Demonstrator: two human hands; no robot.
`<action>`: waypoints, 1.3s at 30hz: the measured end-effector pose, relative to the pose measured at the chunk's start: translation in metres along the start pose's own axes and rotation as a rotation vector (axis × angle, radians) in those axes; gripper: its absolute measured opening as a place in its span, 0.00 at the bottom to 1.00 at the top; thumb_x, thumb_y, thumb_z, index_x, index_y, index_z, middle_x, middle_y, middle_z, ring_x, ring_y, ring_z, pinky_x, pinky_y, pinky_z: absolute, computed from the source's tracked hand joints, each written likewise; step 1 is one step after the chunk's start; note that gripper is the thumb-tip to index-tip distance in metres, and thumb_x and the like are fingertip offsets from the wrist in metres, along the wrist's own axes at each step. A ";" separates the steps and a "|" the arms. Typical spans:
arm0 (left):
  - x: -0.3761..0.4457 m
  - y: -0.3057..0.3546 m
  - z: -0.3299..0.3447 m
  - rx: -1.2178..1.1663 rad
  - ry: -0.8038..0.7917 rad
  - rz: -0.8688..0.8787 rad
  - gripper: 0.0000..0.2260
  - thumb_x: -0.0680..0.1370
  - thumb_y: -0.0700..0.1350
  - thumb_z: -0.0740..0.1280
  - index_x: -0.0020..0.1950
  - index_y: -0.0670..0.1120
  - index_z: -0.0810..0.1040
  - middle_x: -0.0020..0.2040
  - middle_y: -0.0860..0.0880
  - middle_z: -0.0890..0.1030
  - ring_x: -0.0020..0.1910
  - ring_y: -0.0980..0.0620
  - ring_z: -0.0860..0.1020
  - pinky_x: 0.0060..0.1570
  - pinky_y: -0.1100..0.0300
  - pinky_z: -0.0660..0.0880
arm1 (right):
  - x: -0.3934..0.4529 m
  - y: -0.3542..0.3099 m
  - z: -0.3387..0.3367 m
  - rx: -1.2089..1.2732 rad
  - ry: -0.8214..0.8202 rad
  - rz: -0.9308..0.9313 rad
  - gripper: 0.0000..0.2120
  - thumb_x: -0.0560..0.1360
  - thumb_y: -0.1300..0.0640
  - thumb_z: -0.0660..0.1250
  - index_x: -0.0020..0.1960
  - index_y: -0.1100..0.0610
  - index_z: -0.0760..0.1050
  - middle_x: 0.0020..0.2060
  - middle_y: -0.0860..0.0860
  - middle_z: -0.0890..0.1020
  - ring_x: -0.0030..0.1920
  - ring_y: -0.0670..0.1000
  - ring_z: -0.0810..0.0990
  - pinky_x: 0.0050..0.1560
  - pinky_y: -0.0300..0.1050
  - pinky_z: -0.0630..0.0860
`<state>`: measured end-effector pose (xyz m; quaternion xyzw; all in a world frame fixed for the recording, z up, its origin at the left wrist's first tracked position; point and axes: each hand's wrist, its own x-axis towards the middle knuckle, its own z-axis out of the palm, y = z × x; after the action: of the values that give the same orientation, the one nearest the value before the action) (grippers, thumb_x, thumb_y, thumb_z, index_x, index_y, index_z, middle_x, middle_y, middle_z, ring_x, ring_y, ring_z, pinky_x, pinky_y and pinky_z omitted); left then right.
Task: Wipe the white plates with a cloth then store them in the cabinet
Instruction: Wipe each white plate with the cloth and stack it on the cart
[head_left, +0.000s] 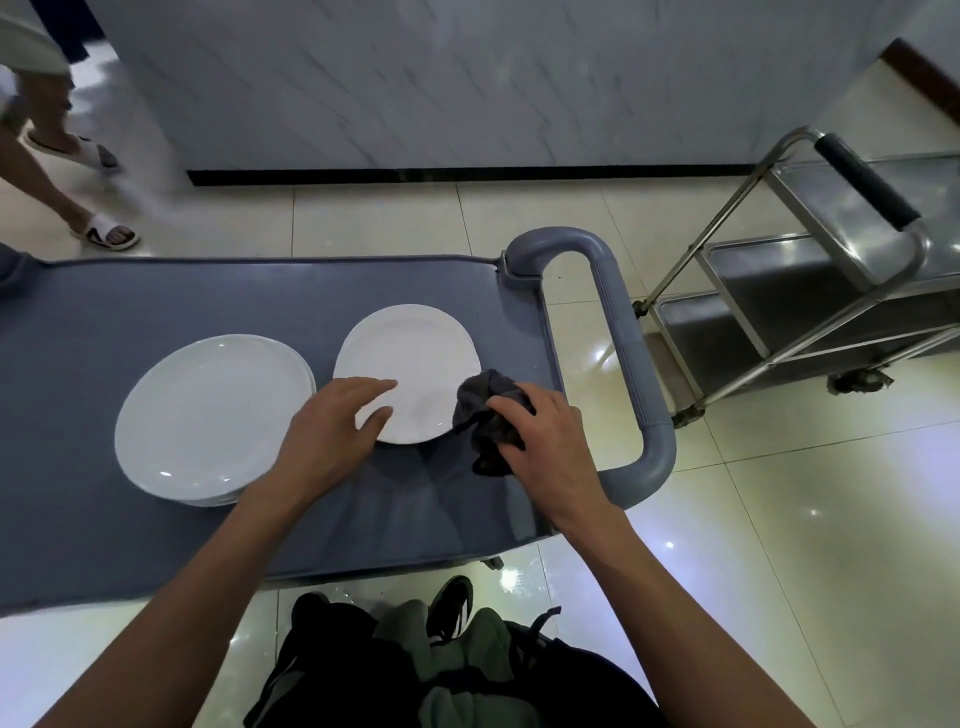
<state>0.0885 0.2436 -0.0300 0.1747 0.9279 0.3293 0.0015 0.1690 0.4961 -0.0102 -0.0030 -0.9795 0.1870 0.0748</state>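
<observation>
On the grey-blue plastic cart top (130, 301), a single round white plate (415, 364) lies just right of a stack of white plates (208, 415). The left hand (332, 431) rests on the single plate's near edge, fingers straight. The right hand (545, 436) grips a crumpled dark grey cloth (485, 410), which touches that plate's right rim.

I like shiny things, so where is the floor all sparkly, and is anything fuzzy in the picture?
Head view: bright glare spots on the floor tiles beside the grey cart; the walking person's legs at top left are motion-blurred; straight edges bend from the wide lens.
</observation>
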 end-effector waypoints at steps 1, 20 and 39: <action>0.000 0.000 -0.006 -0.019 0.023 -0.018 0.15 0.79 0.45 0.71 0.65 0.52 0.81 0.60 0.53 0.83 0.54 0.49 0.80 0.56 0.55 0.74 | 0.003 -0.006 -0.002 0.024 0.023 -0.007 0.22 0.71 0.61 0.74 0.63 0.50 0.78 0.61 0.54 0.78 0.59 0.60 0.76 0.58 0.56 0.73; -0.048 -0.160 -0.117 -0.001 0.209 -0.589 0.20 0.75 0.48 0.75 0.65 0.45 0.80 0.64 0.41 0.78 0.65 0.41 0.73 0.65 0.48 0.70 | 0.073 -0.177 0.040 0.175 0.050 -0.164 0.20 0.70 0.58 0.76 0.61 0.52 0.80 0.60 0.54 0.79 0.55 0.60 0.77 0.54 0.56 0.74; -0.043 -0.191 -0.125 -0.185 0.172 -0.700 0.13 0.70 0.51 0.77 0.50 0.48 0.79 0.49 0.50 0.81 0.49 0.47 0.79 0.49 0.51 0.77 | 0.077 -0.275 0.115 0.107 -0.079 -0.076 0.18 0.74 0.53 0.71 0.63 0.48 0.78 0.63 0.51 0.77 0.60 0.58 0.75 0.63 0.53 0.70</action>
<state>0.0524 0.0153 -0.0543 -0.1824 0.8945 0.4050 0.0520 0.0817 0.2011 -0.0043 0.0455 -0.9698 0.2359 0.0432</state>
